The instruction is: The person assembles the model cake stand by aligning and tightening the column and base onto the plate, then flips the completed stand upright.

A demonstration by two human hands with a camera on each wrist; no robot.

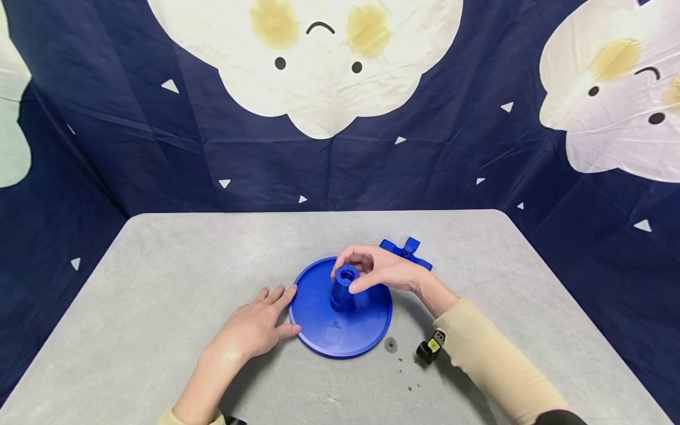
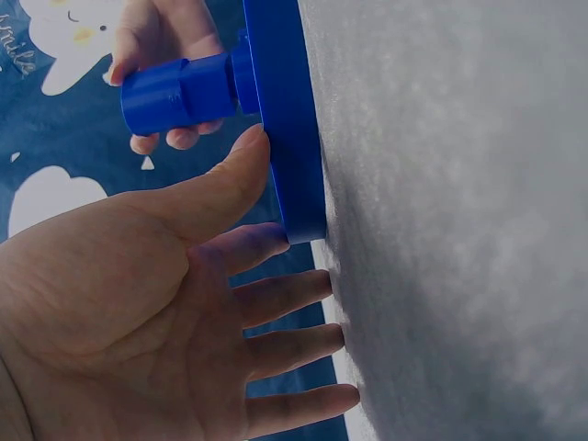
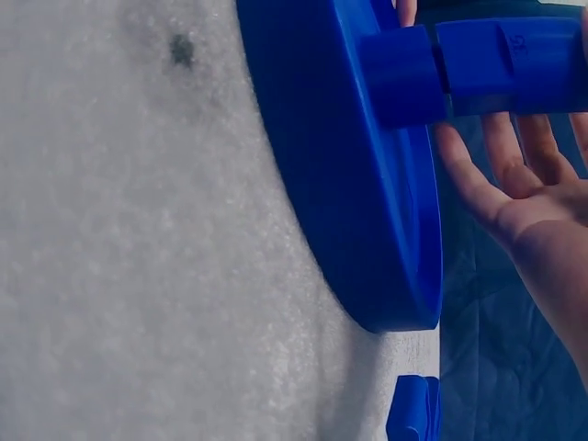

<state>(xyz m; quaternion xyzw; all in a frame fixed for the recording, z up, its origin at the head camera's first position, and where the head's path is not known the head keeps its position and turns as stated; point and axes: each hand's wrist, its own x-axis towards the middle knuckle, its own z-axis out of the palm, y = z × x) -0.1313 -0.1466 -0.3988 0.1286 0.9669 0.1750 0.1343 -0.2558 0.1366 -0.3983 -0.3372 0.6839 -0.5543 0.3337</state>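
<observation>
On the table lies a round blue base (image 1: 319, 319) with a raised rim. A blue cylindrical fitting (image 1: 340, 292), hollow at its top, stands upright over the base's middle. My right hand (image 1: 388, 268) holds this fitting between thumb and fingers from the far right side. At the base's left edge, my left hand (image 1: 252, 324) touches the rim with thumb and index finger, its other fingers straight. In the right wrist view, a seam shows between the fitting (image 3: 496, 66) and the short socket (image 3: 404, 78) on the base.
Behind the right hand lies a blue piece with several arms (image 1: 406, 251), partly hidden. A small black device (image 1: 429, 348) sits at the right sleeve. Dark spots (image 1: 390, 345) mark the grey table (image 1: 186, 277). A navy curtain (image 1: 133, 147) with clouds hangs behind.
</observation>
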